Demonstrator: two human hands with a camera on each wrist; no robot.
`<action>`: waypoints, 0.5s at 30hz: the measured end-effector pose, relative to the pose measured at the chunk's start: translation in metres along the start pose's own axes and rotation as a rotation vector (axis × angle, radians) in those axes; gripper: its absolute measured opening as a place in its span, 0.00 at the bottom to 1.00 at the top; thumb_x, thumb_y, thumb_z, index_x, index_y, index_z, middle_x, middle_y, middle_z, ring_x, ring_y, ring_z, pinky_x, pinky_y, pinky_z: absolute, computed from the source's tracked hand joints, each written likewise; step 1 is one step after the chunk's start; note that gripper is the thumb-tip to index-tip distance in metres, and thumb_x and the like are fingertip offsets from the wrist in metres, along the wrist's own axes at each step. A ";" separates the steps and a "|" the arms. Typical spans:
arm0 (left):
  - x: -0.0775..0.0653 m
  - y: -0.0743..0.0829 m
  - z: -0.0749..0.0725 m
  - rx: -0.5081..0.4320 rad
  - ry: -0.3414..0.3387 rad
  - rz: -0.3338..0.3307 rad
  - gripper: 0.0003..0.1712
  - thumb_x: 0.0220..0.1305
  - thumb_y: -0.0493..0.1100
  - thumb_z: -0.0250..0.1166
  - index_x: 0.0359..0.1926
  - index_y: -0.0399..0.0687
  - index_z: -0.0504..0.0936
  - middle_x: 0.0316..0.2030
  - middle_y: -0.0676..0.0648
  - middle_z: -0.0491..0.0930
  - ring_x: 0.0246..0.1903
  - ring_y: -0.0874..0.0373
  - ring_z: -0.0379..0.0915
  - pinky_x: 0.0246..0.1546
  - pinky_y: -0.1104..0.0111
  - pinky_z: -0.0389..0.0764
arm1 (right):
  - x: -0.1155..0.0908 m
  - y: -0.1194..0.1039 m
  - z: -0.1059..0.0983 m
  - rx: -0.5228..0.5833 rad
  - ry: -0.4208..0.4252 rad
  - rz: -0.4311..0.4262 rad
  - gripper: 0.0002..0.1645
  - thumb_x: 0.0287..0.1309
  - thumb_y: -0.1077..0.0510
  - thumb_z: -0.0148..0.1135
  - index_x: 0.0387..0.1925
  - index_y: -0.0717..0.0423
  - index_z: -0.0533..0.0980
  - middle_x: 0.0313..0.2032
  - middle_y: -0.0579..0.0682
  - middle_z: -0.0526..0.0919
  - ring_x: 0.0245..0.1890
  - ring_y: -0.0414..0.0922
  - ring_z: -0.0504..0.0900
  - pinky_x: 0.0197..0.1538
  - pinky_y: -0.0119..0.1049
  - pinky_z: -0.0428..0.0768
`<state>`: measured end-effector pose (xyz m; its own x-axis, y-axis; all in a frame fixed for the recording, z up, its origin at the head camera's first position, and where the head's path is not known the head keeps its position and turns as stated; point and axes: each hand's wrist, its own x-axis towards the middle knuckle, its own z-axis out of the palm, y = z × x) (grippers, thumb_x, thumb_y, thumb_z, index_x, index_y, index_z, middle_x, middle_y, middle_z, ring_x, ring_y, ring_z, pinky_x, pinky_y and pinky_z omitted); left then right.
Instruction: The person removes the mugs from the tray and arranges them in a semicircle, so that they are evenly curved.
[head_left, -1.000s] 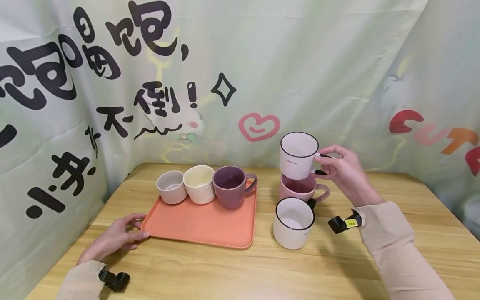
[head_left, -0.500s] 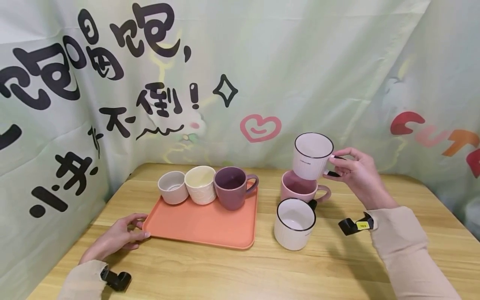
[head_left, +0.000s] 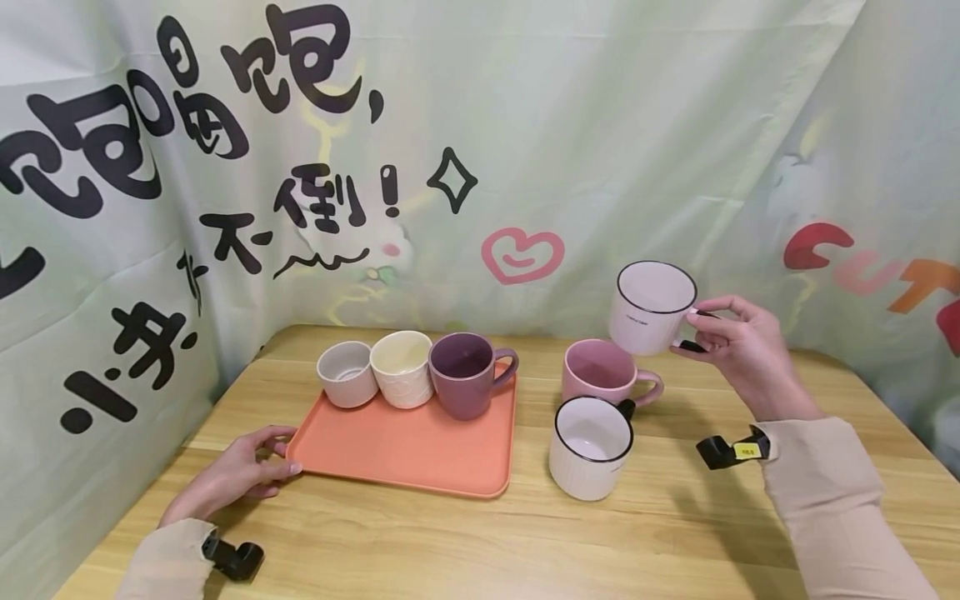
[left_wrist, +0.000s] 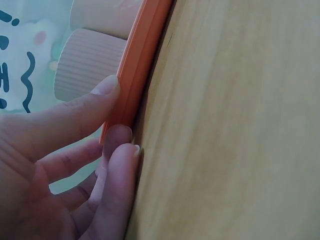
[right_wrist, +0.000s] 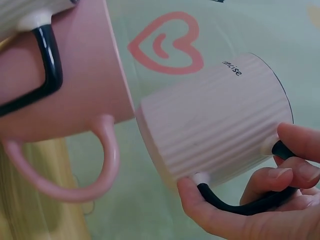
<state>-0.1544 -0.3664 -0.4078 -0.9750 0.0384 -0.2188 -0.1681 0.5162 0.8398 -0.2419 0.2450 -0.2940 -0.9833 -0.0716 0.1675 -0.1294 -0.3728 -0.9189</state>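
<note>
My right hand [head_left: 738, 337] grips the black handle of a white ribbed mug [head_left: 651, 308] with a dark rim, raised above the table at the back right. In the right wrist view the fingers curl round that handle, and the word "concise" shows on the mug. Below and left of it stands a pink mug [head_left: 592, 371], with a second white mug [head_left: 588, 454] in front. My left hand [head_left: 236, 471] pinches the near left corner of an orange tray [head_left: 405, 458]; in the left wrist view the thumb lies on the rim and the fingertips are under the edge.
Along the tray's far side stand a small grey cup [head_left: 347, 379], a cream cup [head_left: 402, 375] and a purple mug [head_left: 461, 383] with its handle to the right. A printed curtain [head_left: 637, 125] hangs behind and left of the wooden table [head_left: 420, 550].
My right hand has carried the white mug to the right, from over the pink mug to beyond its right side. The left hand stays at the tray corner.
</note>
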 end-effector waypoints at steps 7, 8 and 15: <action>-0.001 0.002 0.000 -0.008 0.004 -0.013 0.42 0.65 0.38 0.71 0.71 0.26 0.60 0.47 0.39 0.72 0.34 0.55 0.76 0.31 0.65 0.85 | -0.001 0.004 -0.009 -0.006 0.035 0.009 0.07 0.66 0.72 0.62 0.38 0.59 0.76 0.20 0.49 0.68 0.22 0.44 0.67 0.38 0.47 0.87; -0.001 0.002 0.000 -0.011 0.004 -0.015 0.42 0.65 0.38 0.71 0.71 0.26 0.60 0.47 0.39 0.72 0.34 0.55 0.76 0.31 0.65 0.85 | -0.001 0.005 -0.010 0.000 0.039 0.013 0.07 0.66 0.72 0.62 0.37 0.59 0.76 0.19 0.49 0.68 0.22 0.44 0.67 0.38 0.47 0.87; -0.001 0.003 0.001 -0.023 0.002 -0.017 0.42 0.65 0.38 0.72 0.71 0.26 0.59 0.47 0.38 0.72 0.33 0.56 0.76 0.30 0.65 0.85 | -0.001 0.016 -0.019 0.051 0.040 0.030 0.10 0.68 0.73 0.58 0.34 0.59 0.78 0.16 0.49 0.66 0.19 0.44 0.68 0.37 0.48 0.87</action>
<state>-0.1533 -0.3645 -0.4058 -0.9723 0.0284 -0.2321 -0.1878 0.4968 0.8473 -0.2452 0.2569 -0.3153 -0.9911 -0.0469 0.1249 -0.0941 -0.4176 -0.9038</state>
